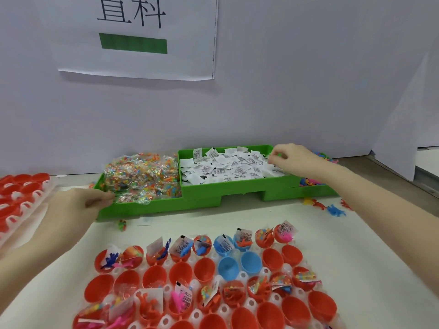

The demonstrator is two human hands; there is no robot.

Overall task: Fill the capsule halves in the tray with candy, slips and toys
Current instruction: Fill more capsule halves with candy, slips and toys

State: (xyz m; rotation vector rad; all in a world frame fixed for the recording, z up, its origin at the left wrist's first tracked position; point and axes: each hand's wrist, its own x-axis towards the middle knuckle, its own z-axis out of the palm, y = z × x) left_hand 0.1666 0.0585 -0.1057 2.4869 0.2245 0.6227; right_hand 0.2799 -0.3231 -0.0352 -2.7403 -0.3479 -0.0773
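glossy egg-shaped capsule halves point(180, 273), crinkly candy packets point(142, 176)

White table point(356, 245) carries a green compartment bin point(166, 206) at the back against the white wall panel, a clear capsule tray point(240, 275) at the front with red and blue capsule halves, and a second tray of red halves point(21, 195) at the left edge. Loose on the surface: small red and blue toy figures point(329, 207) just in front of the bin's right end, one candy packet point(122, 224) and a paper slip point(145, 220) just in front of its left end. More coloured toys lie heaped at the bin's far right end point(311, 181).
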